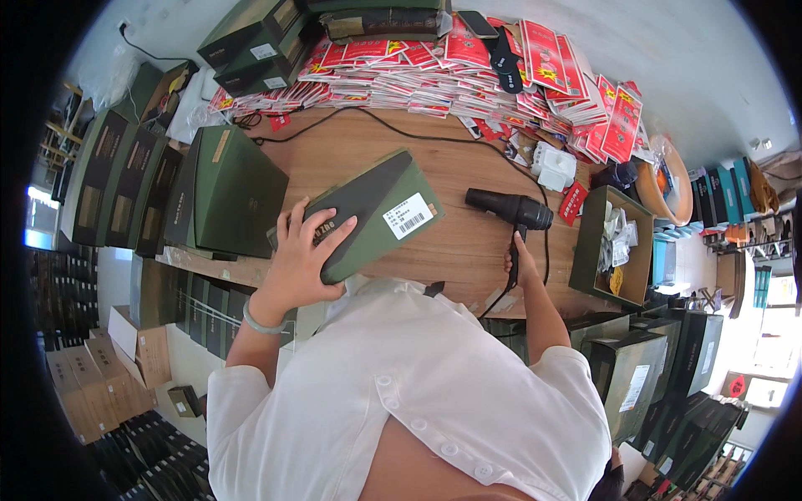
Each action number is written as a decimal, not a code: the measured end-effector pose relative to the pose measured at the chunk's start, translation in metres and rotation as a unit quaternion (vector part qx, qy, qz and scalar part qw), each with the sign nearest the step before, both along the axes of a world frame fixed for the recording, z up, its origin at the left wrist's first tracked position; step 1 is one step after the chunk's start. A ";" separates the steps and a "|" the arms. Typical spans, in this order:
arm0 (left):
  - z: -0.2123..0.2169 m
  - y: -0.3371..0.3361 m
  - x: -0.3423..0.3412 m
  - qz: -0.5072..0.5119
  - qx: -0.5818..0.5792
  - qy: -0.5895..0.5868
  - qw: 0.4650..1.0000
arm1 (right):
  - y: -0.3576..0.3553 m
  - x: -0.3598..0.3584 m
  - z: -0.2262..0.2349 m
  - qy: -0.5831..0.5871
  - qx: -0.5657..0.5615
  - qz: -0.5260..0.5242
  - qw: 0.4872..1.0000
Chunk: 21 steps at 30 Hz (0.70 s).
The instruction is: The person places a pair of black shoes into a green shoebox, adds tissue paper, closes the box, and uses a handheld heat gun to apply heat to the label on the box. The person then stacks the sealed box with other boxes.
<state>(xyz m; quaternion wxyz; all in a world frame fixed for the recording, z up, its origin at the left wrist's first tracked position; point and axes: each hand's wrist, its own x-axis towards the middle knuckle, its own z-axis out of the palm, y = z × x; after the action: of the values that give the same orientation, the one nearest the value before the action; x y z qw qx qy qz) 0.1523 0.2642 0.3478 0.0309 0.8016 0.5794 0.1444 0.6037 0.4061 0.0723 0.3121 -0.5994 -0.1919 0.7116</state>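
Observation:
A dark green cardboard box (372, 221) with a grey panel and a white barcode label lies tilted on the wooden table. My left hand (311, 250) grips its near left end, fingers spread over the top and thumb at the near edge. My right hand (521, 260) is wrapped around the handle of a black hair dryer (499, 205), just above the table's near edge. The dryer's nozzle points left, toward the box, with a gap between them. Its black cord (409, 134) runs across the back of the table.
A larger green box (230, 196) stands on the left, beside more boxes (117, 179). Piled red-and-white printed packets (401, 83) line the back, with a phone (477, 24) on top. An open green box (614, 246) holding small plastic bags stands right. Stacked boxes (639, 384) flank me below.

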 end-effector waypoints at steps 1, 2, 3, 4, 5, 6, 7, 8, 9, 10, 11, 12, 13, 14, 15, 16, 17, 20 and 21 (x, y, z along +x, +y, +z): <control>0.003 -0.002 0.002 0.003 -0.014 -0.009 1.000 | 0.006 0.002 -0.009 -0.070 0.015 0.006 0.997; 0.004 -0.006 0.005 0.007 -0.030 -0.018 0.999 | 0.013 0.001 -0.017 -0.139 0.030 0.013 0.990; 0.007 -0.008 0.008 0.001 -0.031 -0.011 0.999 | 0.019 0.002 -0.028 -0.206 0.045 0.017 0.977; 0.009 -0.007 0.011 -0.011 -0.029 -0.005 0.999 | 0.024 0.007 -0.050 -0.411 0.117 0.050 0.903; 0.012 -0.002 0.013 -0.029 -0.026 0.000 0.999 | 0.029 0.015 -0.075 -0.595 0.178 0.077 0.780; 0.010 -0.004 0.015 -0.025 -0.025 -0.004 0.999 | 0.037 0.001 -0.069 -0.743 0.239 0.115 0.615; 0.008 -0.005 0.016 -0.022 -0.022 -0.008 0.999 | 0.045 -0.004 -0.058 -0.704 0.308 0.081 0.634; 0.002 -0.014 0.016 0.000 -0.023 -0.012 1.000 | 0.050 -0.043 0.003 -0.653 0.384 0.061 0.650; 0.001 -0.017 0.016 0.006 -0.033 -0.020 0.999 | 0.050 -0.072 0.058 -0.520 0.453 0.053 0.723; 0.000 -0.017 0.017 0.006 -0.043 -0.027 0.999 | 0.043 -0.098 0.103 -0.374 0.505 0.040 0.777; 0.001 -0.018 0.019 0.005 -0.055 -0.032 0.998 | 0.031 -0.118 0.140 -0.280 0.532 0.087 0.794; 0.002 -0.019 0.021 0.005 -0.052 -0.029 0.998 | 0.019 -0.134 0.171 -0.184 0.553 0.131 0.802; 0.002 -0.020 0.022 0.006 -0.048 -0.027 0.998 | 0.006 -0.149 0.206 -0.202 0.620 0.188 0.735; 0.002 -0.020 0.023 0.005 -0.044 -0.025 0.999 | -0.003 -0.159 0.226 -0.219 0.679 0.242 0.657; 0.002 -0.020 0.023 0.004 -0.038 -0.024 0.999 | -0.007 -0.167 0.228 -0.207 0.667 0.259 0.667; 0.002 -0.020 0.023 0.002 -0.032 -0.023 0.999 | -0.011 -0.173 0.229 -0.195 0.655 0.275 0.676; 0.002 -0.021 0.023 0.004 -0.027 -0.023 0.999 | -0.012 -0.177 0.230 -0.180 0.642 0.293 0.685; -0.001 -0.022 0.024 0.006 -0.025 -0.029 0.999 | -0.012 -0.182 0.225 -0.206 0.637 0.293 0.682; -0.002 -0.022 0.023 0.008 -0.025 -0.030 0.999 | -0.012 -0.183 0.226 -0.217 0.644 0.295 0.672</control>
<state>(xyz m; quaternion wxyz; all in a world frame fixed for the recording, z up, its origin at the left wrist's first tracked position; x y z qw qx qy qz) 0.1756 0.2421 0.3463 0.0672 0.7913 0.5878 0.1542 0.4211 0.3939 0.2978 0.3439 -0.2996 -0.8315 0.3171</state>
